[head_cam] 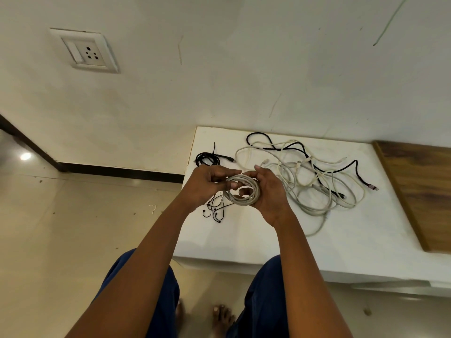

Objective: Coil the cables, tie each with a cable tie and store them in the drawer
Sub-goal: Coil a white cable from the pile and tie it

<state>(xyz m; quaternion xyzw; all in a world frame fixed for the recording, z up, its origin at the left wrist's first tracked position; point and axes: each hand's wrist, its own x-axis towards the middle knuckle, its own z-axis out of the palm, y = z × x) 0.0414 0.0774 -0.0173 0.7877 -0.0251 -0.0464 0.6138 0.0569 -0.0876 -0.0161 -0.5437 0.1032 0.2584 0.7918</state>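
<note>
A grey-white cable wound into a small coil point(251, 200) hangs above the white table point(244, 240), held between both hands. My left hand point(207, 186) pinches the coil's upper left side with thumb and fingers. My right hand point(268, 193) curls round its right side, fingers through the loop. A tangle of loose white and black cables point(310, 172) lies on the table to the right. A black cable coiled up point(207, 159) lies near the table's far left corner. Several thin black cable ties point(214, 211) lie below my left hand.
A wooden board point(419, 191) covers the table's right end. The wall with a white socket plate point(85, 51) stands behind. Beige tiled floor point(73, 228) spreads to the left, and my bare feet and blue trousers show below the table's front edge.
</note>
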